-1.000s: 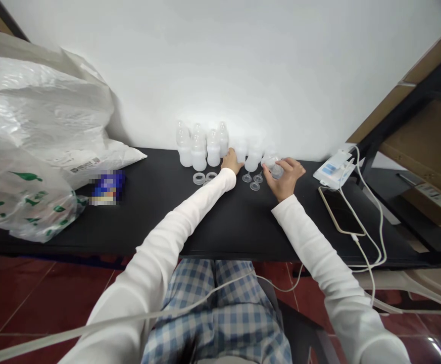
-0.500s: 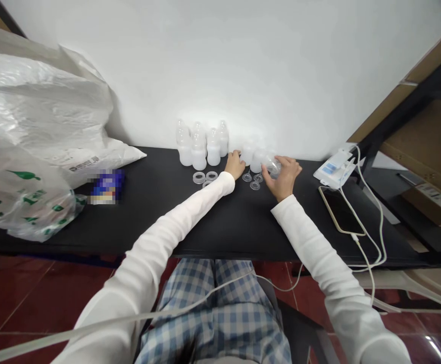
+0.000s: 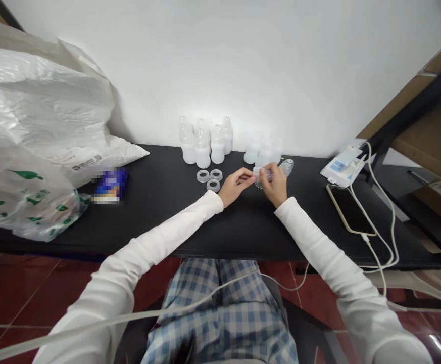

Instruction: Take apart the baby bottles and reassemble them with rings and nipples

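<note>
My left hand (image 3: 235, 185) and my right hand (image 3: 274, 185) meet over the black table (image 3: 159, 222), both pinched on a small clear plastic bottle part (image 3: 261, 174) held between them. Three clear rings (image 3: 209, 178) lie just left of my left hand. Behind them, against the white wall, stands a cluster of capped translucent bottles (image 3: 205, 141). A second group of open bottles (image 3: 260, 151) stands behind my hands, and one clear piece (image 3: 286, 166) lies on its side near my right hand.
Large plastic bags (image 3: 34, 131) fill the table's left end, with a blue packet (image 3: 109, 185) beside them. A phone (image 3: 347, 210) on a white cable and a white-blue device (image 3: 343, 166) lie at the right. A wooden frame (image 3: 425, 111) rises beyond.
Both hands drew back from the bottles by the wall toward me and came together over the table, with the clear part now held between them.
</note>
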`<state>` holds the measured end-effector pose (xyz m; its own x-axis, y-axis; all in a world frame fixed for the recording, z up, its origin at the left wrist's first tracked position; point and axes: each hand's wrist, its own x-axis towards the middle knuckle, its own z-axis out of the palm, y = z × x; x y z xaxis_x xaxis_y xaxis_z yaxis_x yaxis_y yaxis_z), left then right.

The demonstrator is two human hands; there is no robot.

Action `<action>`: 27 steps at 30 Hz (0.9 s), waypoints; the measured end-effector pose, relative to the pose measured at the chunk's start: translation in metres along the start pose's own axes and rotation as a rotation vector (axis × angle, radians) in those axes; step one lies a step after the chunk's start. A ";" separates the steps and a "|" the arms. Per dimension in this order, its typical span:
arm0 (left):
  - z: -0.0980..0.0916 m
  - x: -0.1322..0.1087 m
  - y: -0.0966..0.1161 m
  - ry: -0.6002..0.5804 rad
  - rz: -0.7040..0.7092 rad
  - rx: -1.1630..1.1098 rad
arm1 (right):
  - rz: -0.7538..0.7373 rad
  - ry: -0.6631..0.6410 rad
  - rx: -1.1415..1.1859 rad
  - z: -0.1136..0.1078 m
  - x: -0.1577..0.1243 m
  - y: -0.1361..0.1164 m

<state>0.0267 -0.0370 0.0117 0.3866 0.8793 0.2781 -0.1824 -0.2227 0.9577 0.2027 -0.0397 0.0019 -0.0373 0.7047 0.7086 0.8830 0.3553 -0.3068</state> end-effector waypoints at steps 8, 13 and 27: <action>0.001 -0.002 0.006 0.081 -0.044 -0.105 | -0.017 -0.047 -0.005 0.009 -0.003 -0.006; -0.004 0.002 0.012 0.178 -0.139 -0.149 | -0.266 -0.120 0.008 0.006 0.002 -0.010; -0.028 0.014 0.001 0.193 -0.285 -0.144 | -0.670 -0.522 0.119 -0.022 0.008 -0.013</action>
<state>0.0068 -0.0133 0.0146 0.2653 0.9637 -0.0304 -0.2223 0.0918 0.9706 0.2011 -0.0526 0.0258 -0.7699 0.5050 0.3903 0.5437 0.8392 -0.0133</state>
